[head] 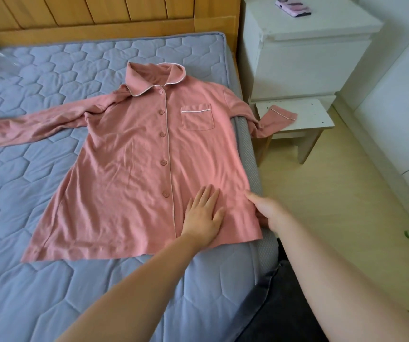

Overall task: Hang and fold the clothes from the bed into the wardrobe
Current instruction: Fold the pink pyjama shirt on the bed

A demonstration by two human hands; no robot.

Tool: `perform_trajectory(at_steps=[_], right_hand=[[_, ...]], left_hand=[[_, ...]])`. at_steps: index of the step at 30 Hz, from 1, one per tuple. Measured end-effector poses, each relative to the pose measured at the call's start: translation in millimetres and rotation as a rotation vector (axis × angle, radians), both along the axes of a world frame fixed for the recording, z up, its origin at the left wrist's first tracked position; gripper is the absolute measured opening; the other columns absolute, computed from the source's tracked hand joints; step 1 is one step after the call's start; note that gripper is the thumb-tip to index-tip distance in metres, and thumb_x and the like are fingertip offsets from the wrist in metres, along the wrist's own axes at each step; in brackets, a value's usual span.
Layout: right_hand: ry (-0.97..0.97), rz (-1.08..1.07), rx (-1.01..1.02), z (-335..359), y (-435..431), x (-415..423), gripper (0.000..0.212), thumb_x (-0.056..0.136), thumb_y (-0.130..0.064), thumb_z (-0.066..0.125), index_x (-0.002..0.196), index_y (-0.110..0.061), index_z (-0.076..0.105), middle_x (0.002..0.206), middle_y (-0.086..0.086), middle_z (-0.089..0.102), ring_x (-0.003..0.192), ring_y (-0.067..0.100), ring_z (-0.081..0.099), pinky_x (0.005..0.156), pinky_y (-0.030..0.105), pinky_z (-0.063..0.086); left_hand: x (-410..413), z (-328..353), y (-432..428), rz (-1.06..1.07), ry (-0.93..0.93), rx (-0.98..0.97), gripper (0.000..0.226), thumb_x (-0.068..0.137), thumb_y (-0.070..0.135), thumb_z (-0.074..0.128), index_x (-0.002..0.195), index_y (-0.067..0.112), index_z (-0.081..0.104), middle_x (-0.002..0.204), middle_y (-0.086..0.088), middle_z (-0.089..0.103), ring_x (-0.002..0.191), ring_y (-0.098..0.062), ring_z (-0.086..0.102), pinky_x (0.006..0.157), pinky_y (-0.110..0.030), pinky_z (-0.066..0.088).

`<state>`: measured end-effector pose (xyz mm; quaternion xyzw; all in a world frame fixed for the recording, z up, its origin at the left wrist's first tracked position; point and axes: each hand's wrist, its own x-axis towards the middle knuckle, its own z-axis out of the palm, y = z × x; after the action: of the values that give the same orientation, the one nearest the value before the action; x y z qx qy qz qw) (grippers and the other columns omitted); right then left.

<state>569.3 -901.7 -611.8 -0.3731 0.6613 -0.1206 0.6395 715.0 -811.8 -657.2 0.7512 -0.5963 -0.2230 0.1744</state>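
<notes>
You're in a home bedroom: a quilted blue mattress (38,77) fills 9 to 12 o'clock with a pink pajama shirt (136,156) spread on it, a wooden headboard (75,11) behind at 11. At 1 o'clock stands a white nightstand (304,60) bearing a phone (292,7), a low white stool (319,117) beside it, pale wood-look floor (322,193) at 3.

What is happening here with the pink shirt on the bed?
A person has a pink shirt spread flat on the bed, buttoned and front up. The left hand presses flat on its lower front. The right hand seems to grip its side edge by the mattress border. One sleeve reaches over onto a white stool. No fold is made yet.
</notes>
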Motion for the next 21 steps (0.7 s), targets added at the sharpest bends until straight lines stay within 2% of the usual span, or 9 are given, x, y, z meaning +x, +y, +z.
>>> perform_trajectory(at_steps=[3,6,8,11,13,15,17,19,21], right_hand=[[-0.012,0.071,0.024,7,13,-9,0.045,0.083,-0.035,0.071,0.112,-0.003,0.060,0.087,0.009,0.066,0.072,0.019,0.062,0.056,0.027,0.049],[-0.030,0.134,0.061,11,22,-16,0.031,0.090,-0.013,0.064,0.116,0.003,0.060,0.085,0.010,0.065,0.068,0.019,0.060,0.053,0.027,0.047],[0.004,0.076,0.025,13,26,-14,0.021,0.095,-0.012,0.057,0.109,0.003,0.059,0.088,0.015,0.062,0.062,0.020,0.058,0.050,0.028,0.047],[-0.018,-0.003,0.045,16,33,-13,0.021,0.100,-0.016,0.049,0.084,-0.003,0.054,0.059,0.010,0.053,0.033,0.012,0.049,0.032,0.019,0.041],[0.204,0.138,-0.105,15,38,-16,0.015,0.097,-0.010,0.049,0.093,0.001,0.057,0.063,0.013,0.057,0.046,0.020,0.057,0.039,0.022,0.045],[0.621,0.408,-0.382,13,44,-17,0.022,0.089,-0.006,0.049,0.110,-0.002,0.056,0.097,0.016,0.062,0.086,0.031,0.064,0.067,0.032,0.050],[0.815,0.498,-0.563,14,55,-9,0.029,0.089,-0.004,0.045,0.118,-0.007,0.050,0.117,0.014,0.057,0.108,0.033,0.057,0.083,0.038,0.046],[0.908,0.565,-0.807,13,63,2,0.035,0.091,-0.002,0.041,0.125,-0.009,0.044,0.124,0.012,0.053,0.111,0.029,0.051,0.087,0.037,0.041],[0.913,0.701,-1.047,9,68,9,0.048,0.087,-0.002,0.043,0.135,-0.010,0.039,0.131,0.010,0.047,0.117,0.028,0.044,0.093,0.034,0.035]], left_hand=[[0,11,17,-0.090,0.072,0.003,0.068,0.092,0.053,0.036,0.151,0.022,0.020,0.160,0.006,0.009,0.147,-0.009,0.002,0.118,-0.035,0.001],[0,14,33,-0.353,-0.147,0.074,0.093,0.079,0.062,0.043,0.153,0.020,0.005,0.160,0.007,-0.001,0.146,-0.010,-0.006,0.119,-0.038,-0.001],[0,13,37,-0.420,-0.301,0.083,0.089,0.083,0.051,0.047,0.153,0.017,0.003,0.160,0.005,0.000,0.147,-0.013,-0.004,0.118,-0.038,0.007],[-3,19,34,-0.349,-0.374,0.061,0.068,0.090,0.017,0.044,0.152,0.014,0.016,0.159,0.001,0.018,0.146,-0.014,0.015,0.107,-0.034,0.036],[-7,23,34,-0.371,-0.387,0.066,0.063,0.090,0.008,0.042,0.150,0.010,0.022,0.156,-0.004,0.024,0.143,-0.017,0.023,0.100,-0.038,0.043],[-11,21,40,-0.460,-0.410,0.099,0.063,0.092,0.010,0.039,0.151,0.007,0.015,0.158,-0.008,0.016,0.145,-0.022,0.015,0.104,-0.039,0.041],[-11,25,47,-0.540,-0.369,0.140,0.064,0.095,0.017,0.037,0.152,0.007,0.010,0.160,-0.006,0.008,0.147,-0.020,0.007,0.113,-0.034,0.028],[-3,38,57,-0.518,-0.164,0.084,0.054,0.093,0.021,0.038,0.146,0.009,0.035,0.156,-0.004,0.026,0.144,-0.015,0.020,0.113,-0.030,0.026],[12,50,69,-0.470,-0.079,-0.155,0.043,0.087,0.021,0.044,0.122,0.006,0.063,0.134,-0.008,0.056,0.129,-0.020,0.045,0.105,-0.036,0.040]])
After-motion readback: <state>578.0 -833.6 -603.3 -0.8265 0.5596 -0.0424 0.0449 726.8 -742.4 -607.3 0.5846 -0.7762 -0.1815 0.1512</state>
